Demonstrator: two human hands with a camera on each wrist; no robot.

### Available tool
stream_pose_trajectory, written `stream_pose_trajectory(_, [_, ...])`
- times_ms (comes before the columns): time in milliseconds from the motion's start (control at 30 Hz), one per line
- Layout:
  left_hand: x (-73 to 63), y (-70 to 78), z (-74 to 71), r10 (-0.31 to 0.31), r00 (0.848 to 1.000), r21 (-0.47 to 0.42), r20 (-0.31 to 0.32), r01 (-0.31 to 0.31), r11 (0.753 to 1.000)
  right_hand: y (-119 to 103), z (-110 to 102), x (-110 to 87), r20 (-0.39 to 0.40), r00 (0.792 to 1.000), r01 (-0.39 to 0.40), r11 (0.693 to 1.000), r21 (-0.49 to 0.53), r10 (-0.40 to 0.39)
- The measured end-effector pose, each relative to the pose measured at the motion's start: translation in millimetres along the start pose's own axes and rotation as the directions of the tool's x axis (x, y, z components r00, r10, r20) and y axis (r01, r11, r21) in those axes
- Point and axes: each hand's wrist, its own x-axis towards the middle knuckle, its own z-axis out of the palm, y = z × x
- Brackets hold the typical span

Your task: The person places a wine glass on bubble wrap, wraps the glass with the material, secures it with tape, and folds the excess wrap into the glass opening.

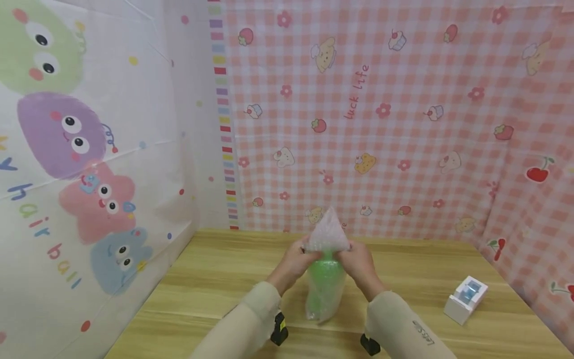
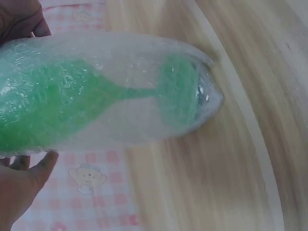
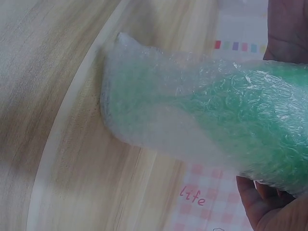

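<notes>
A bubble-wrap pouch (image 1: 327,291) stands upright at the middle of the table between both hands. Through the cloudy plastic shows a green stemmed goblet (image 2: 62,103), its wide bowl narrowing to a thin stem and a broad foot at the pouch's lower end. My left hand (image 1: 296,260) grips the pouch's left side, thumb across the front. On the opposite side my right hand (image 1: 358,262) holds it the same way, fingers partly hidden behind. Above the hands the pouch's loose top (image 1: 329,232) rises to a point.
A small white box-like holder (image 1: 466,299) with something blue in its top sits at the right of the wooden table (image 1: 193,309). Pink checked cloth (image 1: 358,189) hangs behind the table, and a white printed sheet (image 1: 175,164) hangs along the left.
</notes>
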Motion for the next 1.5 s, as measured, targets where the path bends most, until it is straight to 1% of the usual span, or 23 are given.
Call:
stream_pose_trajectory(100, [-0.5, -1.3, -0.1, 0.039, 0.999, 0.012, -0.018, -0.039, 0.999, 0, 1, 0.1, 0.004, 1.0, -0.003, 1.0, 0.002, 0.003])
stream_pose_trajectory(200, [-1.2, -1.2, 0.7, 0.082, 0.996, 0.054, -0.024, -0.081, 0.995, 1, 1, 0.1, 0.012, 1.0, 0.0, 1.0, 0.018, 0.0])
stream_pose_trajectory(267, [-0.5, -0.8, 1.4, 0.101, 0.995, 0.086, -0.023, -0.098, 0.991, 2, 0, -0.5, 0.018, 1.0, 0.001, 0.999, 0.034, -0.002])
stream_pose_trajectory(367, [0.1, 0.5, 2.6, 0.106, 0.994, 0.148, -0.029, -0.101, 0.984, 2, -3, -2.8, 0.04, 0.999, 0.017, 0.998, 0.063, -0.019])
stream_pose_trajectory(467, [1.4, 1.5, 4.1, 0.095, 0.995, 0.201, -0.039, -0.085, 0.976, 3, -7, -5.5, 0.086, 0.994, 0.068, 0.996, 0.058, -0.073])
stream_pose_trajectory(500, [1.8, 1.8, 4.5, 0.09, 0.995, 0.212, -0.042, -0.079, 0.974, 2, -10, -6.5, 0.11, 0.989, 0.088, 0.994, 0.059, -0.094])
stream_pose_trajectory(567, [2.1, 3.0, 5.3, 0.083, 0.995, 0.229, -0.051, -0.07, 0.971, 3, -15, -7.5, 0.18, 0.974, 0.13, 0.989, 0.062, -0.14])
stream_pose_trajectory(667, [2.0, 6.0, 5.3, 0.069, 0.996, 0.247, -0.063, -0.052, 0.968, 4, -24, -7.3, 0.308, 0.933, 0.163, 0.982, 0.095, -0.185])
stream_pose_trajectory(733, [1.3, 7.8, 4.4, 0.067, 0.996, 0.257, -0.064, -0.048, 0.965, 4, -28, -6.8, 0.365, 0.912, 0.161, 0.981, 0.108, -0.19])
stream_pose_trajectory(800, [0.8, 8.2, 2.5, 0.058, 0.997, 0.26, -0.054, -0.042, 0.965, 5, -30, -6.1, 0.389, 0.901, 0.164, 0.981, 0.1, -0.19])
stream_pose_trajectory(867, [-0.4, 7.4, -0.6, 0.05, 0.998, 0.246, -0.036, -0.04, 0.968, 6, -31, -6.2, 0.387, 0.903, 0.172, 0.983, 0.071, -0.186])
stream_pose_trajectory(933, [-1.8, 6.3, -4.8, 0.027, 1.0, 0.213, -0.008, -0.025, 0.977, 6, -30, -6.1, 0.388, 0.905, 0.17, 0.984, 0.048, -0.175])
stream_pose_trajectory(1033, [-3.9, 6.9, -12.7, -0.048, 0.998, 0.143, 0.047, 0.041, 0.989, 6, -29, -5.2, 0.386, 0.907, 0.174, 0.985, 0.013, -0.166])
stream_pose_trajectory(1100, [-5.8, 9.9, -17.9, -0.1, 0.99, 0.118, 0.097, 0.088, 0.989, 6, -29, -4.2, 0.382, 0.91, 0.171, 0.985, 0.0, -0.158])
stream_pose_trajectory(1167, [-6.0, 13.6, -21.9, -0.153, 0.978, 0.115, 0.144, 0.137, 0.984, 6, -28, -3.3, 0.377, 0.914, 0.167, 0.986, -0.011, -0.15])
stream_pose_trajectory(1233, [-5.9, 17.7, -24.3, -0.182, 0.966, 0.129, 0.186, 0.159, 0.979, 6, -28, -2.9, 0.372, 0.917, 0.157, 0.988, -0.013, -0.141])
stream_pose_trajectory(1267, [-5.7, 19.3, -24.7, -0.193, 0.961, 0.134, 0.199, 0.168, 0.977, 6, -28, -3.0, 0.372, 0.918, 0.153, 0.988, -0.015, -0.136])
stream_pose_trajectory(1333, [-5.4, 22.4, -23.6, -0.205, 0.956, 0.135, 0.21, 0.179, 0.974, 6, -30, -3.3, 0.375, 0.918, 0.146, 0.989, -0.018, -0.128])
stream_pose_trajectory(1500, [-7.2, 26.8, -19.0, -0.189, 0.96, 0.125, 0.206, 0.165, 0.978, 5, -31, -3.8, 0.376, 0.921, 0.121, 0.992, -0.029, -0.101])
